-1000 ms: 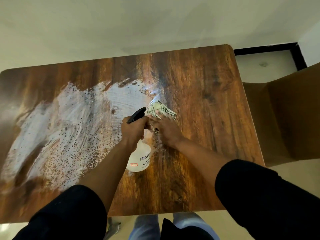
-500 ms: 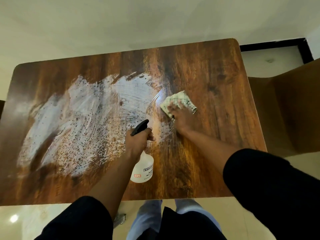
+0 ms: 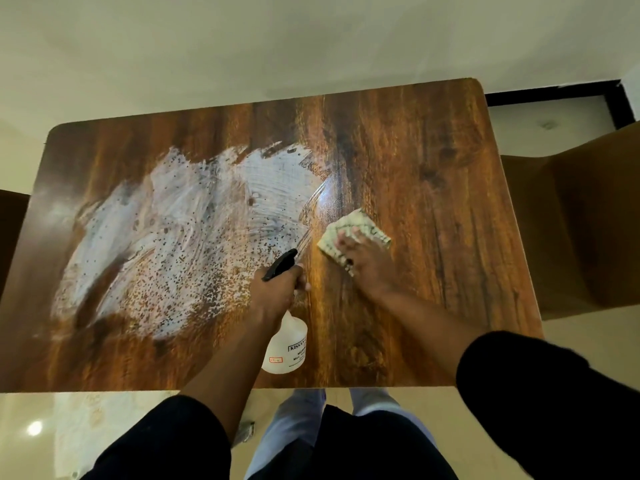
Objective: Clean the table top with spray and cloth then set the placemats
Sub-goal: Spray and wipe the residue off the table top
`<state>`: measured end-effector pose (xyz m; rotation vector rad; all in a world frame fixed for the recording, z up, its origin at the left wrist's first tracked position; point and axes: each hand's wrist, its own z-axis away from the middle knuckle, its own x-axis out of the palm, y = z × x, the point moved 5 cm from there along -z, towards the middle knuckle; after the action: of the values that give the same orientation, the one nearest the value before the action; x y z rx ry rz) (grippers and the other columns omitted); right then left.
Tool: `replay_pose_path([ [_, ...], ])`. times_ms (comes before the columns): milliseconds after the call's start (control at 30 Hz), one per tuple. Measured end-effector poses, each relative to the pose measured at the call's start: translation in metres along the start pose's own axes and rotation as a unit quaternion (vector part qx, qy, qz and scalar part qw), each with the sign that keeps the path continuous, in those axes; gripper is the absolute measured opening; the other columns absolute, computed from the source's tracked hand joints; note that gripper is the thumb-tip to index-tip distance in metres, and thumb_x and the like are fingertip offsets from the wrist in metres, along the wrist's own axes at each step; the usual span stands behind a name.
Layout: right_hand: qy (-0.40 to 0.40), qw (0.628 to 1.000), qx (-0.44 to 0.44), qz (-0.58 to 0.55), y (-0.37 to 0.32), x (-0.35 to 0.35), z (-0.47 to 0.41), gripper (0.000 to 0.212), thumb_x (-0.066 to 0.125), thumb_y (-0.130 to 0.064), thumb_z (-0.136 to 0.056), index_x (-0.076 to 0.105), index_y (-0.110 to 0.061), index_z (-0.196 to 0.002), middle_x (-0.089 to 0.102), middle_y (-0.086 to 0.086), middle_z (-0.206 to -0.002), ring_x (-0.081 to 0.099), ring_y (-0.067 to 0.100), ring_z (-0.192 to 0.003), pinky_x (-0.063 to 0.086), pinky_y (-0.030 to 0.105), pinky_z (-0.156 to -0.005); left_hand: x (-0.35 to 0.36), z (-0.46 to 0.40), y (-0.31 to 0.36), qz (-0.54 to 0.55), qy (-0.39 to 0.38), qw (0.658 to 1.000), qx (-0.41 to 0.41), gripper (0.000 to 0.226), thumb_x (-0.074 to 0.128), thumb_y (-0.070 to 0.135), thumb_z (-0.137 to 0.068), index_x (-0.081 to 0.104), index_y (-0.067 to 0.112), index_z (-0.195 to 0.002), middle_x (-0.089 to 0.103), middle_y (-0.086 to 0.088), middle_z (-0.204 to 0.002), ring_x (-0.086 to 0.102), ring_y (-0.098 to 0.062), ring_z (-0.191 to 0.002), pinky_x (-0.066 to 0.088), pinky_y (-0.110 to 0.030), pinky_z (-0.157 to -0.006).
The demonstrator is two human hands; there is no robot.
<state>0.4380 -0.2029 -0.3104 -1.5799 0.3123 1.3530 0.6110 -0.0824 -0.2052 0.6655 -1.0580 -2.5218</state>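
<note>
A dark wood-grain table top (image 3: 433, 161) fills the view, with a wide whitish wet smear (image 3: 180, 237) of droplets and wipe streaks across its left and middle. My left hand (image 3: 277, 292) grips the neck of a white spray bottle (image 3: 287, 348) with a black trigger head, held just above the table near its front edge. My right hand (image 3: 363, 261) presses a folded pale checked cloth (image 3: 356, 226) flat on the table, right of the smear's edge. No placemats are in view.
A brown chair (image 3: 581, 220) stands close against the table's right edge. Another dark chair edge (image 3: 10, 230) shows at the far left. Pale floor lies beyond the table, and my legs are below its front edge.
My right hand slid the cloth away from the bottle, to the right and farther up the table. The left hand kept its hold on the bottle. The camera view shifted slightly.
</note>
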Motion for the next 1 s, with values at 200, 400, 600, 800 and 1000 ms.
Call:
replay_pose_path([
  [200,0.034,0.989,0.137,-0.031,0.023,-0.042,-0.01,0.078,0.054,0.005,-0.092,0.032,-0.031,-0.157,0.025,-0.009,-0.166,0.006,0.017,-0.157,0.004,0.041,-0.126,-0.004,0.012,-0.008,0.011,-0.008,1.0,0.004,0.016,0.068,0.009,-0.102,0.076,0.013,-0.089,0.07,-0.013,-0.075,0.07,-0.024,-0.067,0.045,-0.018,-0.045],
  [400,0.037,0.995,0.077,-0.041,-0.049,0.01,0.033,0.054,0.047,-0.02,-0.1,0.041,-0.035,-0.152,0.031,-0.009,-0.163,0.011,0.022,-0.156,0.006,0.048,-0.127,-0.024,0.019,-0.024,0.024,0.009,1.0,-0.013,0.021,0.07,0.013,-0.101,0.073,0.029,-0.088,0.074,-0.011,-0.072,0.068,-0.02,-0.06,0.045,-0.026,-0.05],
  [600,-0.101,0.985,-0.128,-0.051,-0.143,0.09,0.093,0.053,0.051,-0.017,-0.103,0.044,-0.036,-0.152,0.029,-0.013,-0.164,0.002,0.02,-0.157,-0.001,0.047,-0.126,-0.062,0.021,-0.036,0.002,0.042,0.998,-0.035,0.024,0.075,0.015,-0.088,0.076,0.024,-0.065,0.075,-0.017,-0.07,0.057,-0.025,-0.054,0.046,-0.033,-0.052],
  [800,-0.037,0.999,-0.016,-0.036,-0.097,0.048,0.072,0.066,0.065,-0.019,-0.096,0.036,-0.04,-0.152,0.031,-0.01,-0.163,0.02,0.022,-0.155,0.014,0.047,-0.126,-0.093,0.02,-0.044,-0.023,0.004,1.0,-0.003,0.055,0.07,0.017,-0.097,0.076,0.05,-0.054,0.077,-0.011,-0.072,0.064,-0.033,-0.075,0.045,-0.039,-0.065],
  [1000,0.097,0.963,0.253,-0.015,0.024,-0.006,0.085,0.065,0.046,-0.002,-0.1,0.032,-0.029,-0.157,0.029,-0.004,-0.165,0.015,0.026,-0.156,0.02,0.048,-0.125,-0.112,0.026,-0.046,-0.005,-0.043,0.999,0.025,0.047,0.066,0.004,-0.1,0.073,0.033,-0.063,0.071,-0.015,-0.069,0.066,-0.032,-0.071,0.045,-0.025,-0.046],
])
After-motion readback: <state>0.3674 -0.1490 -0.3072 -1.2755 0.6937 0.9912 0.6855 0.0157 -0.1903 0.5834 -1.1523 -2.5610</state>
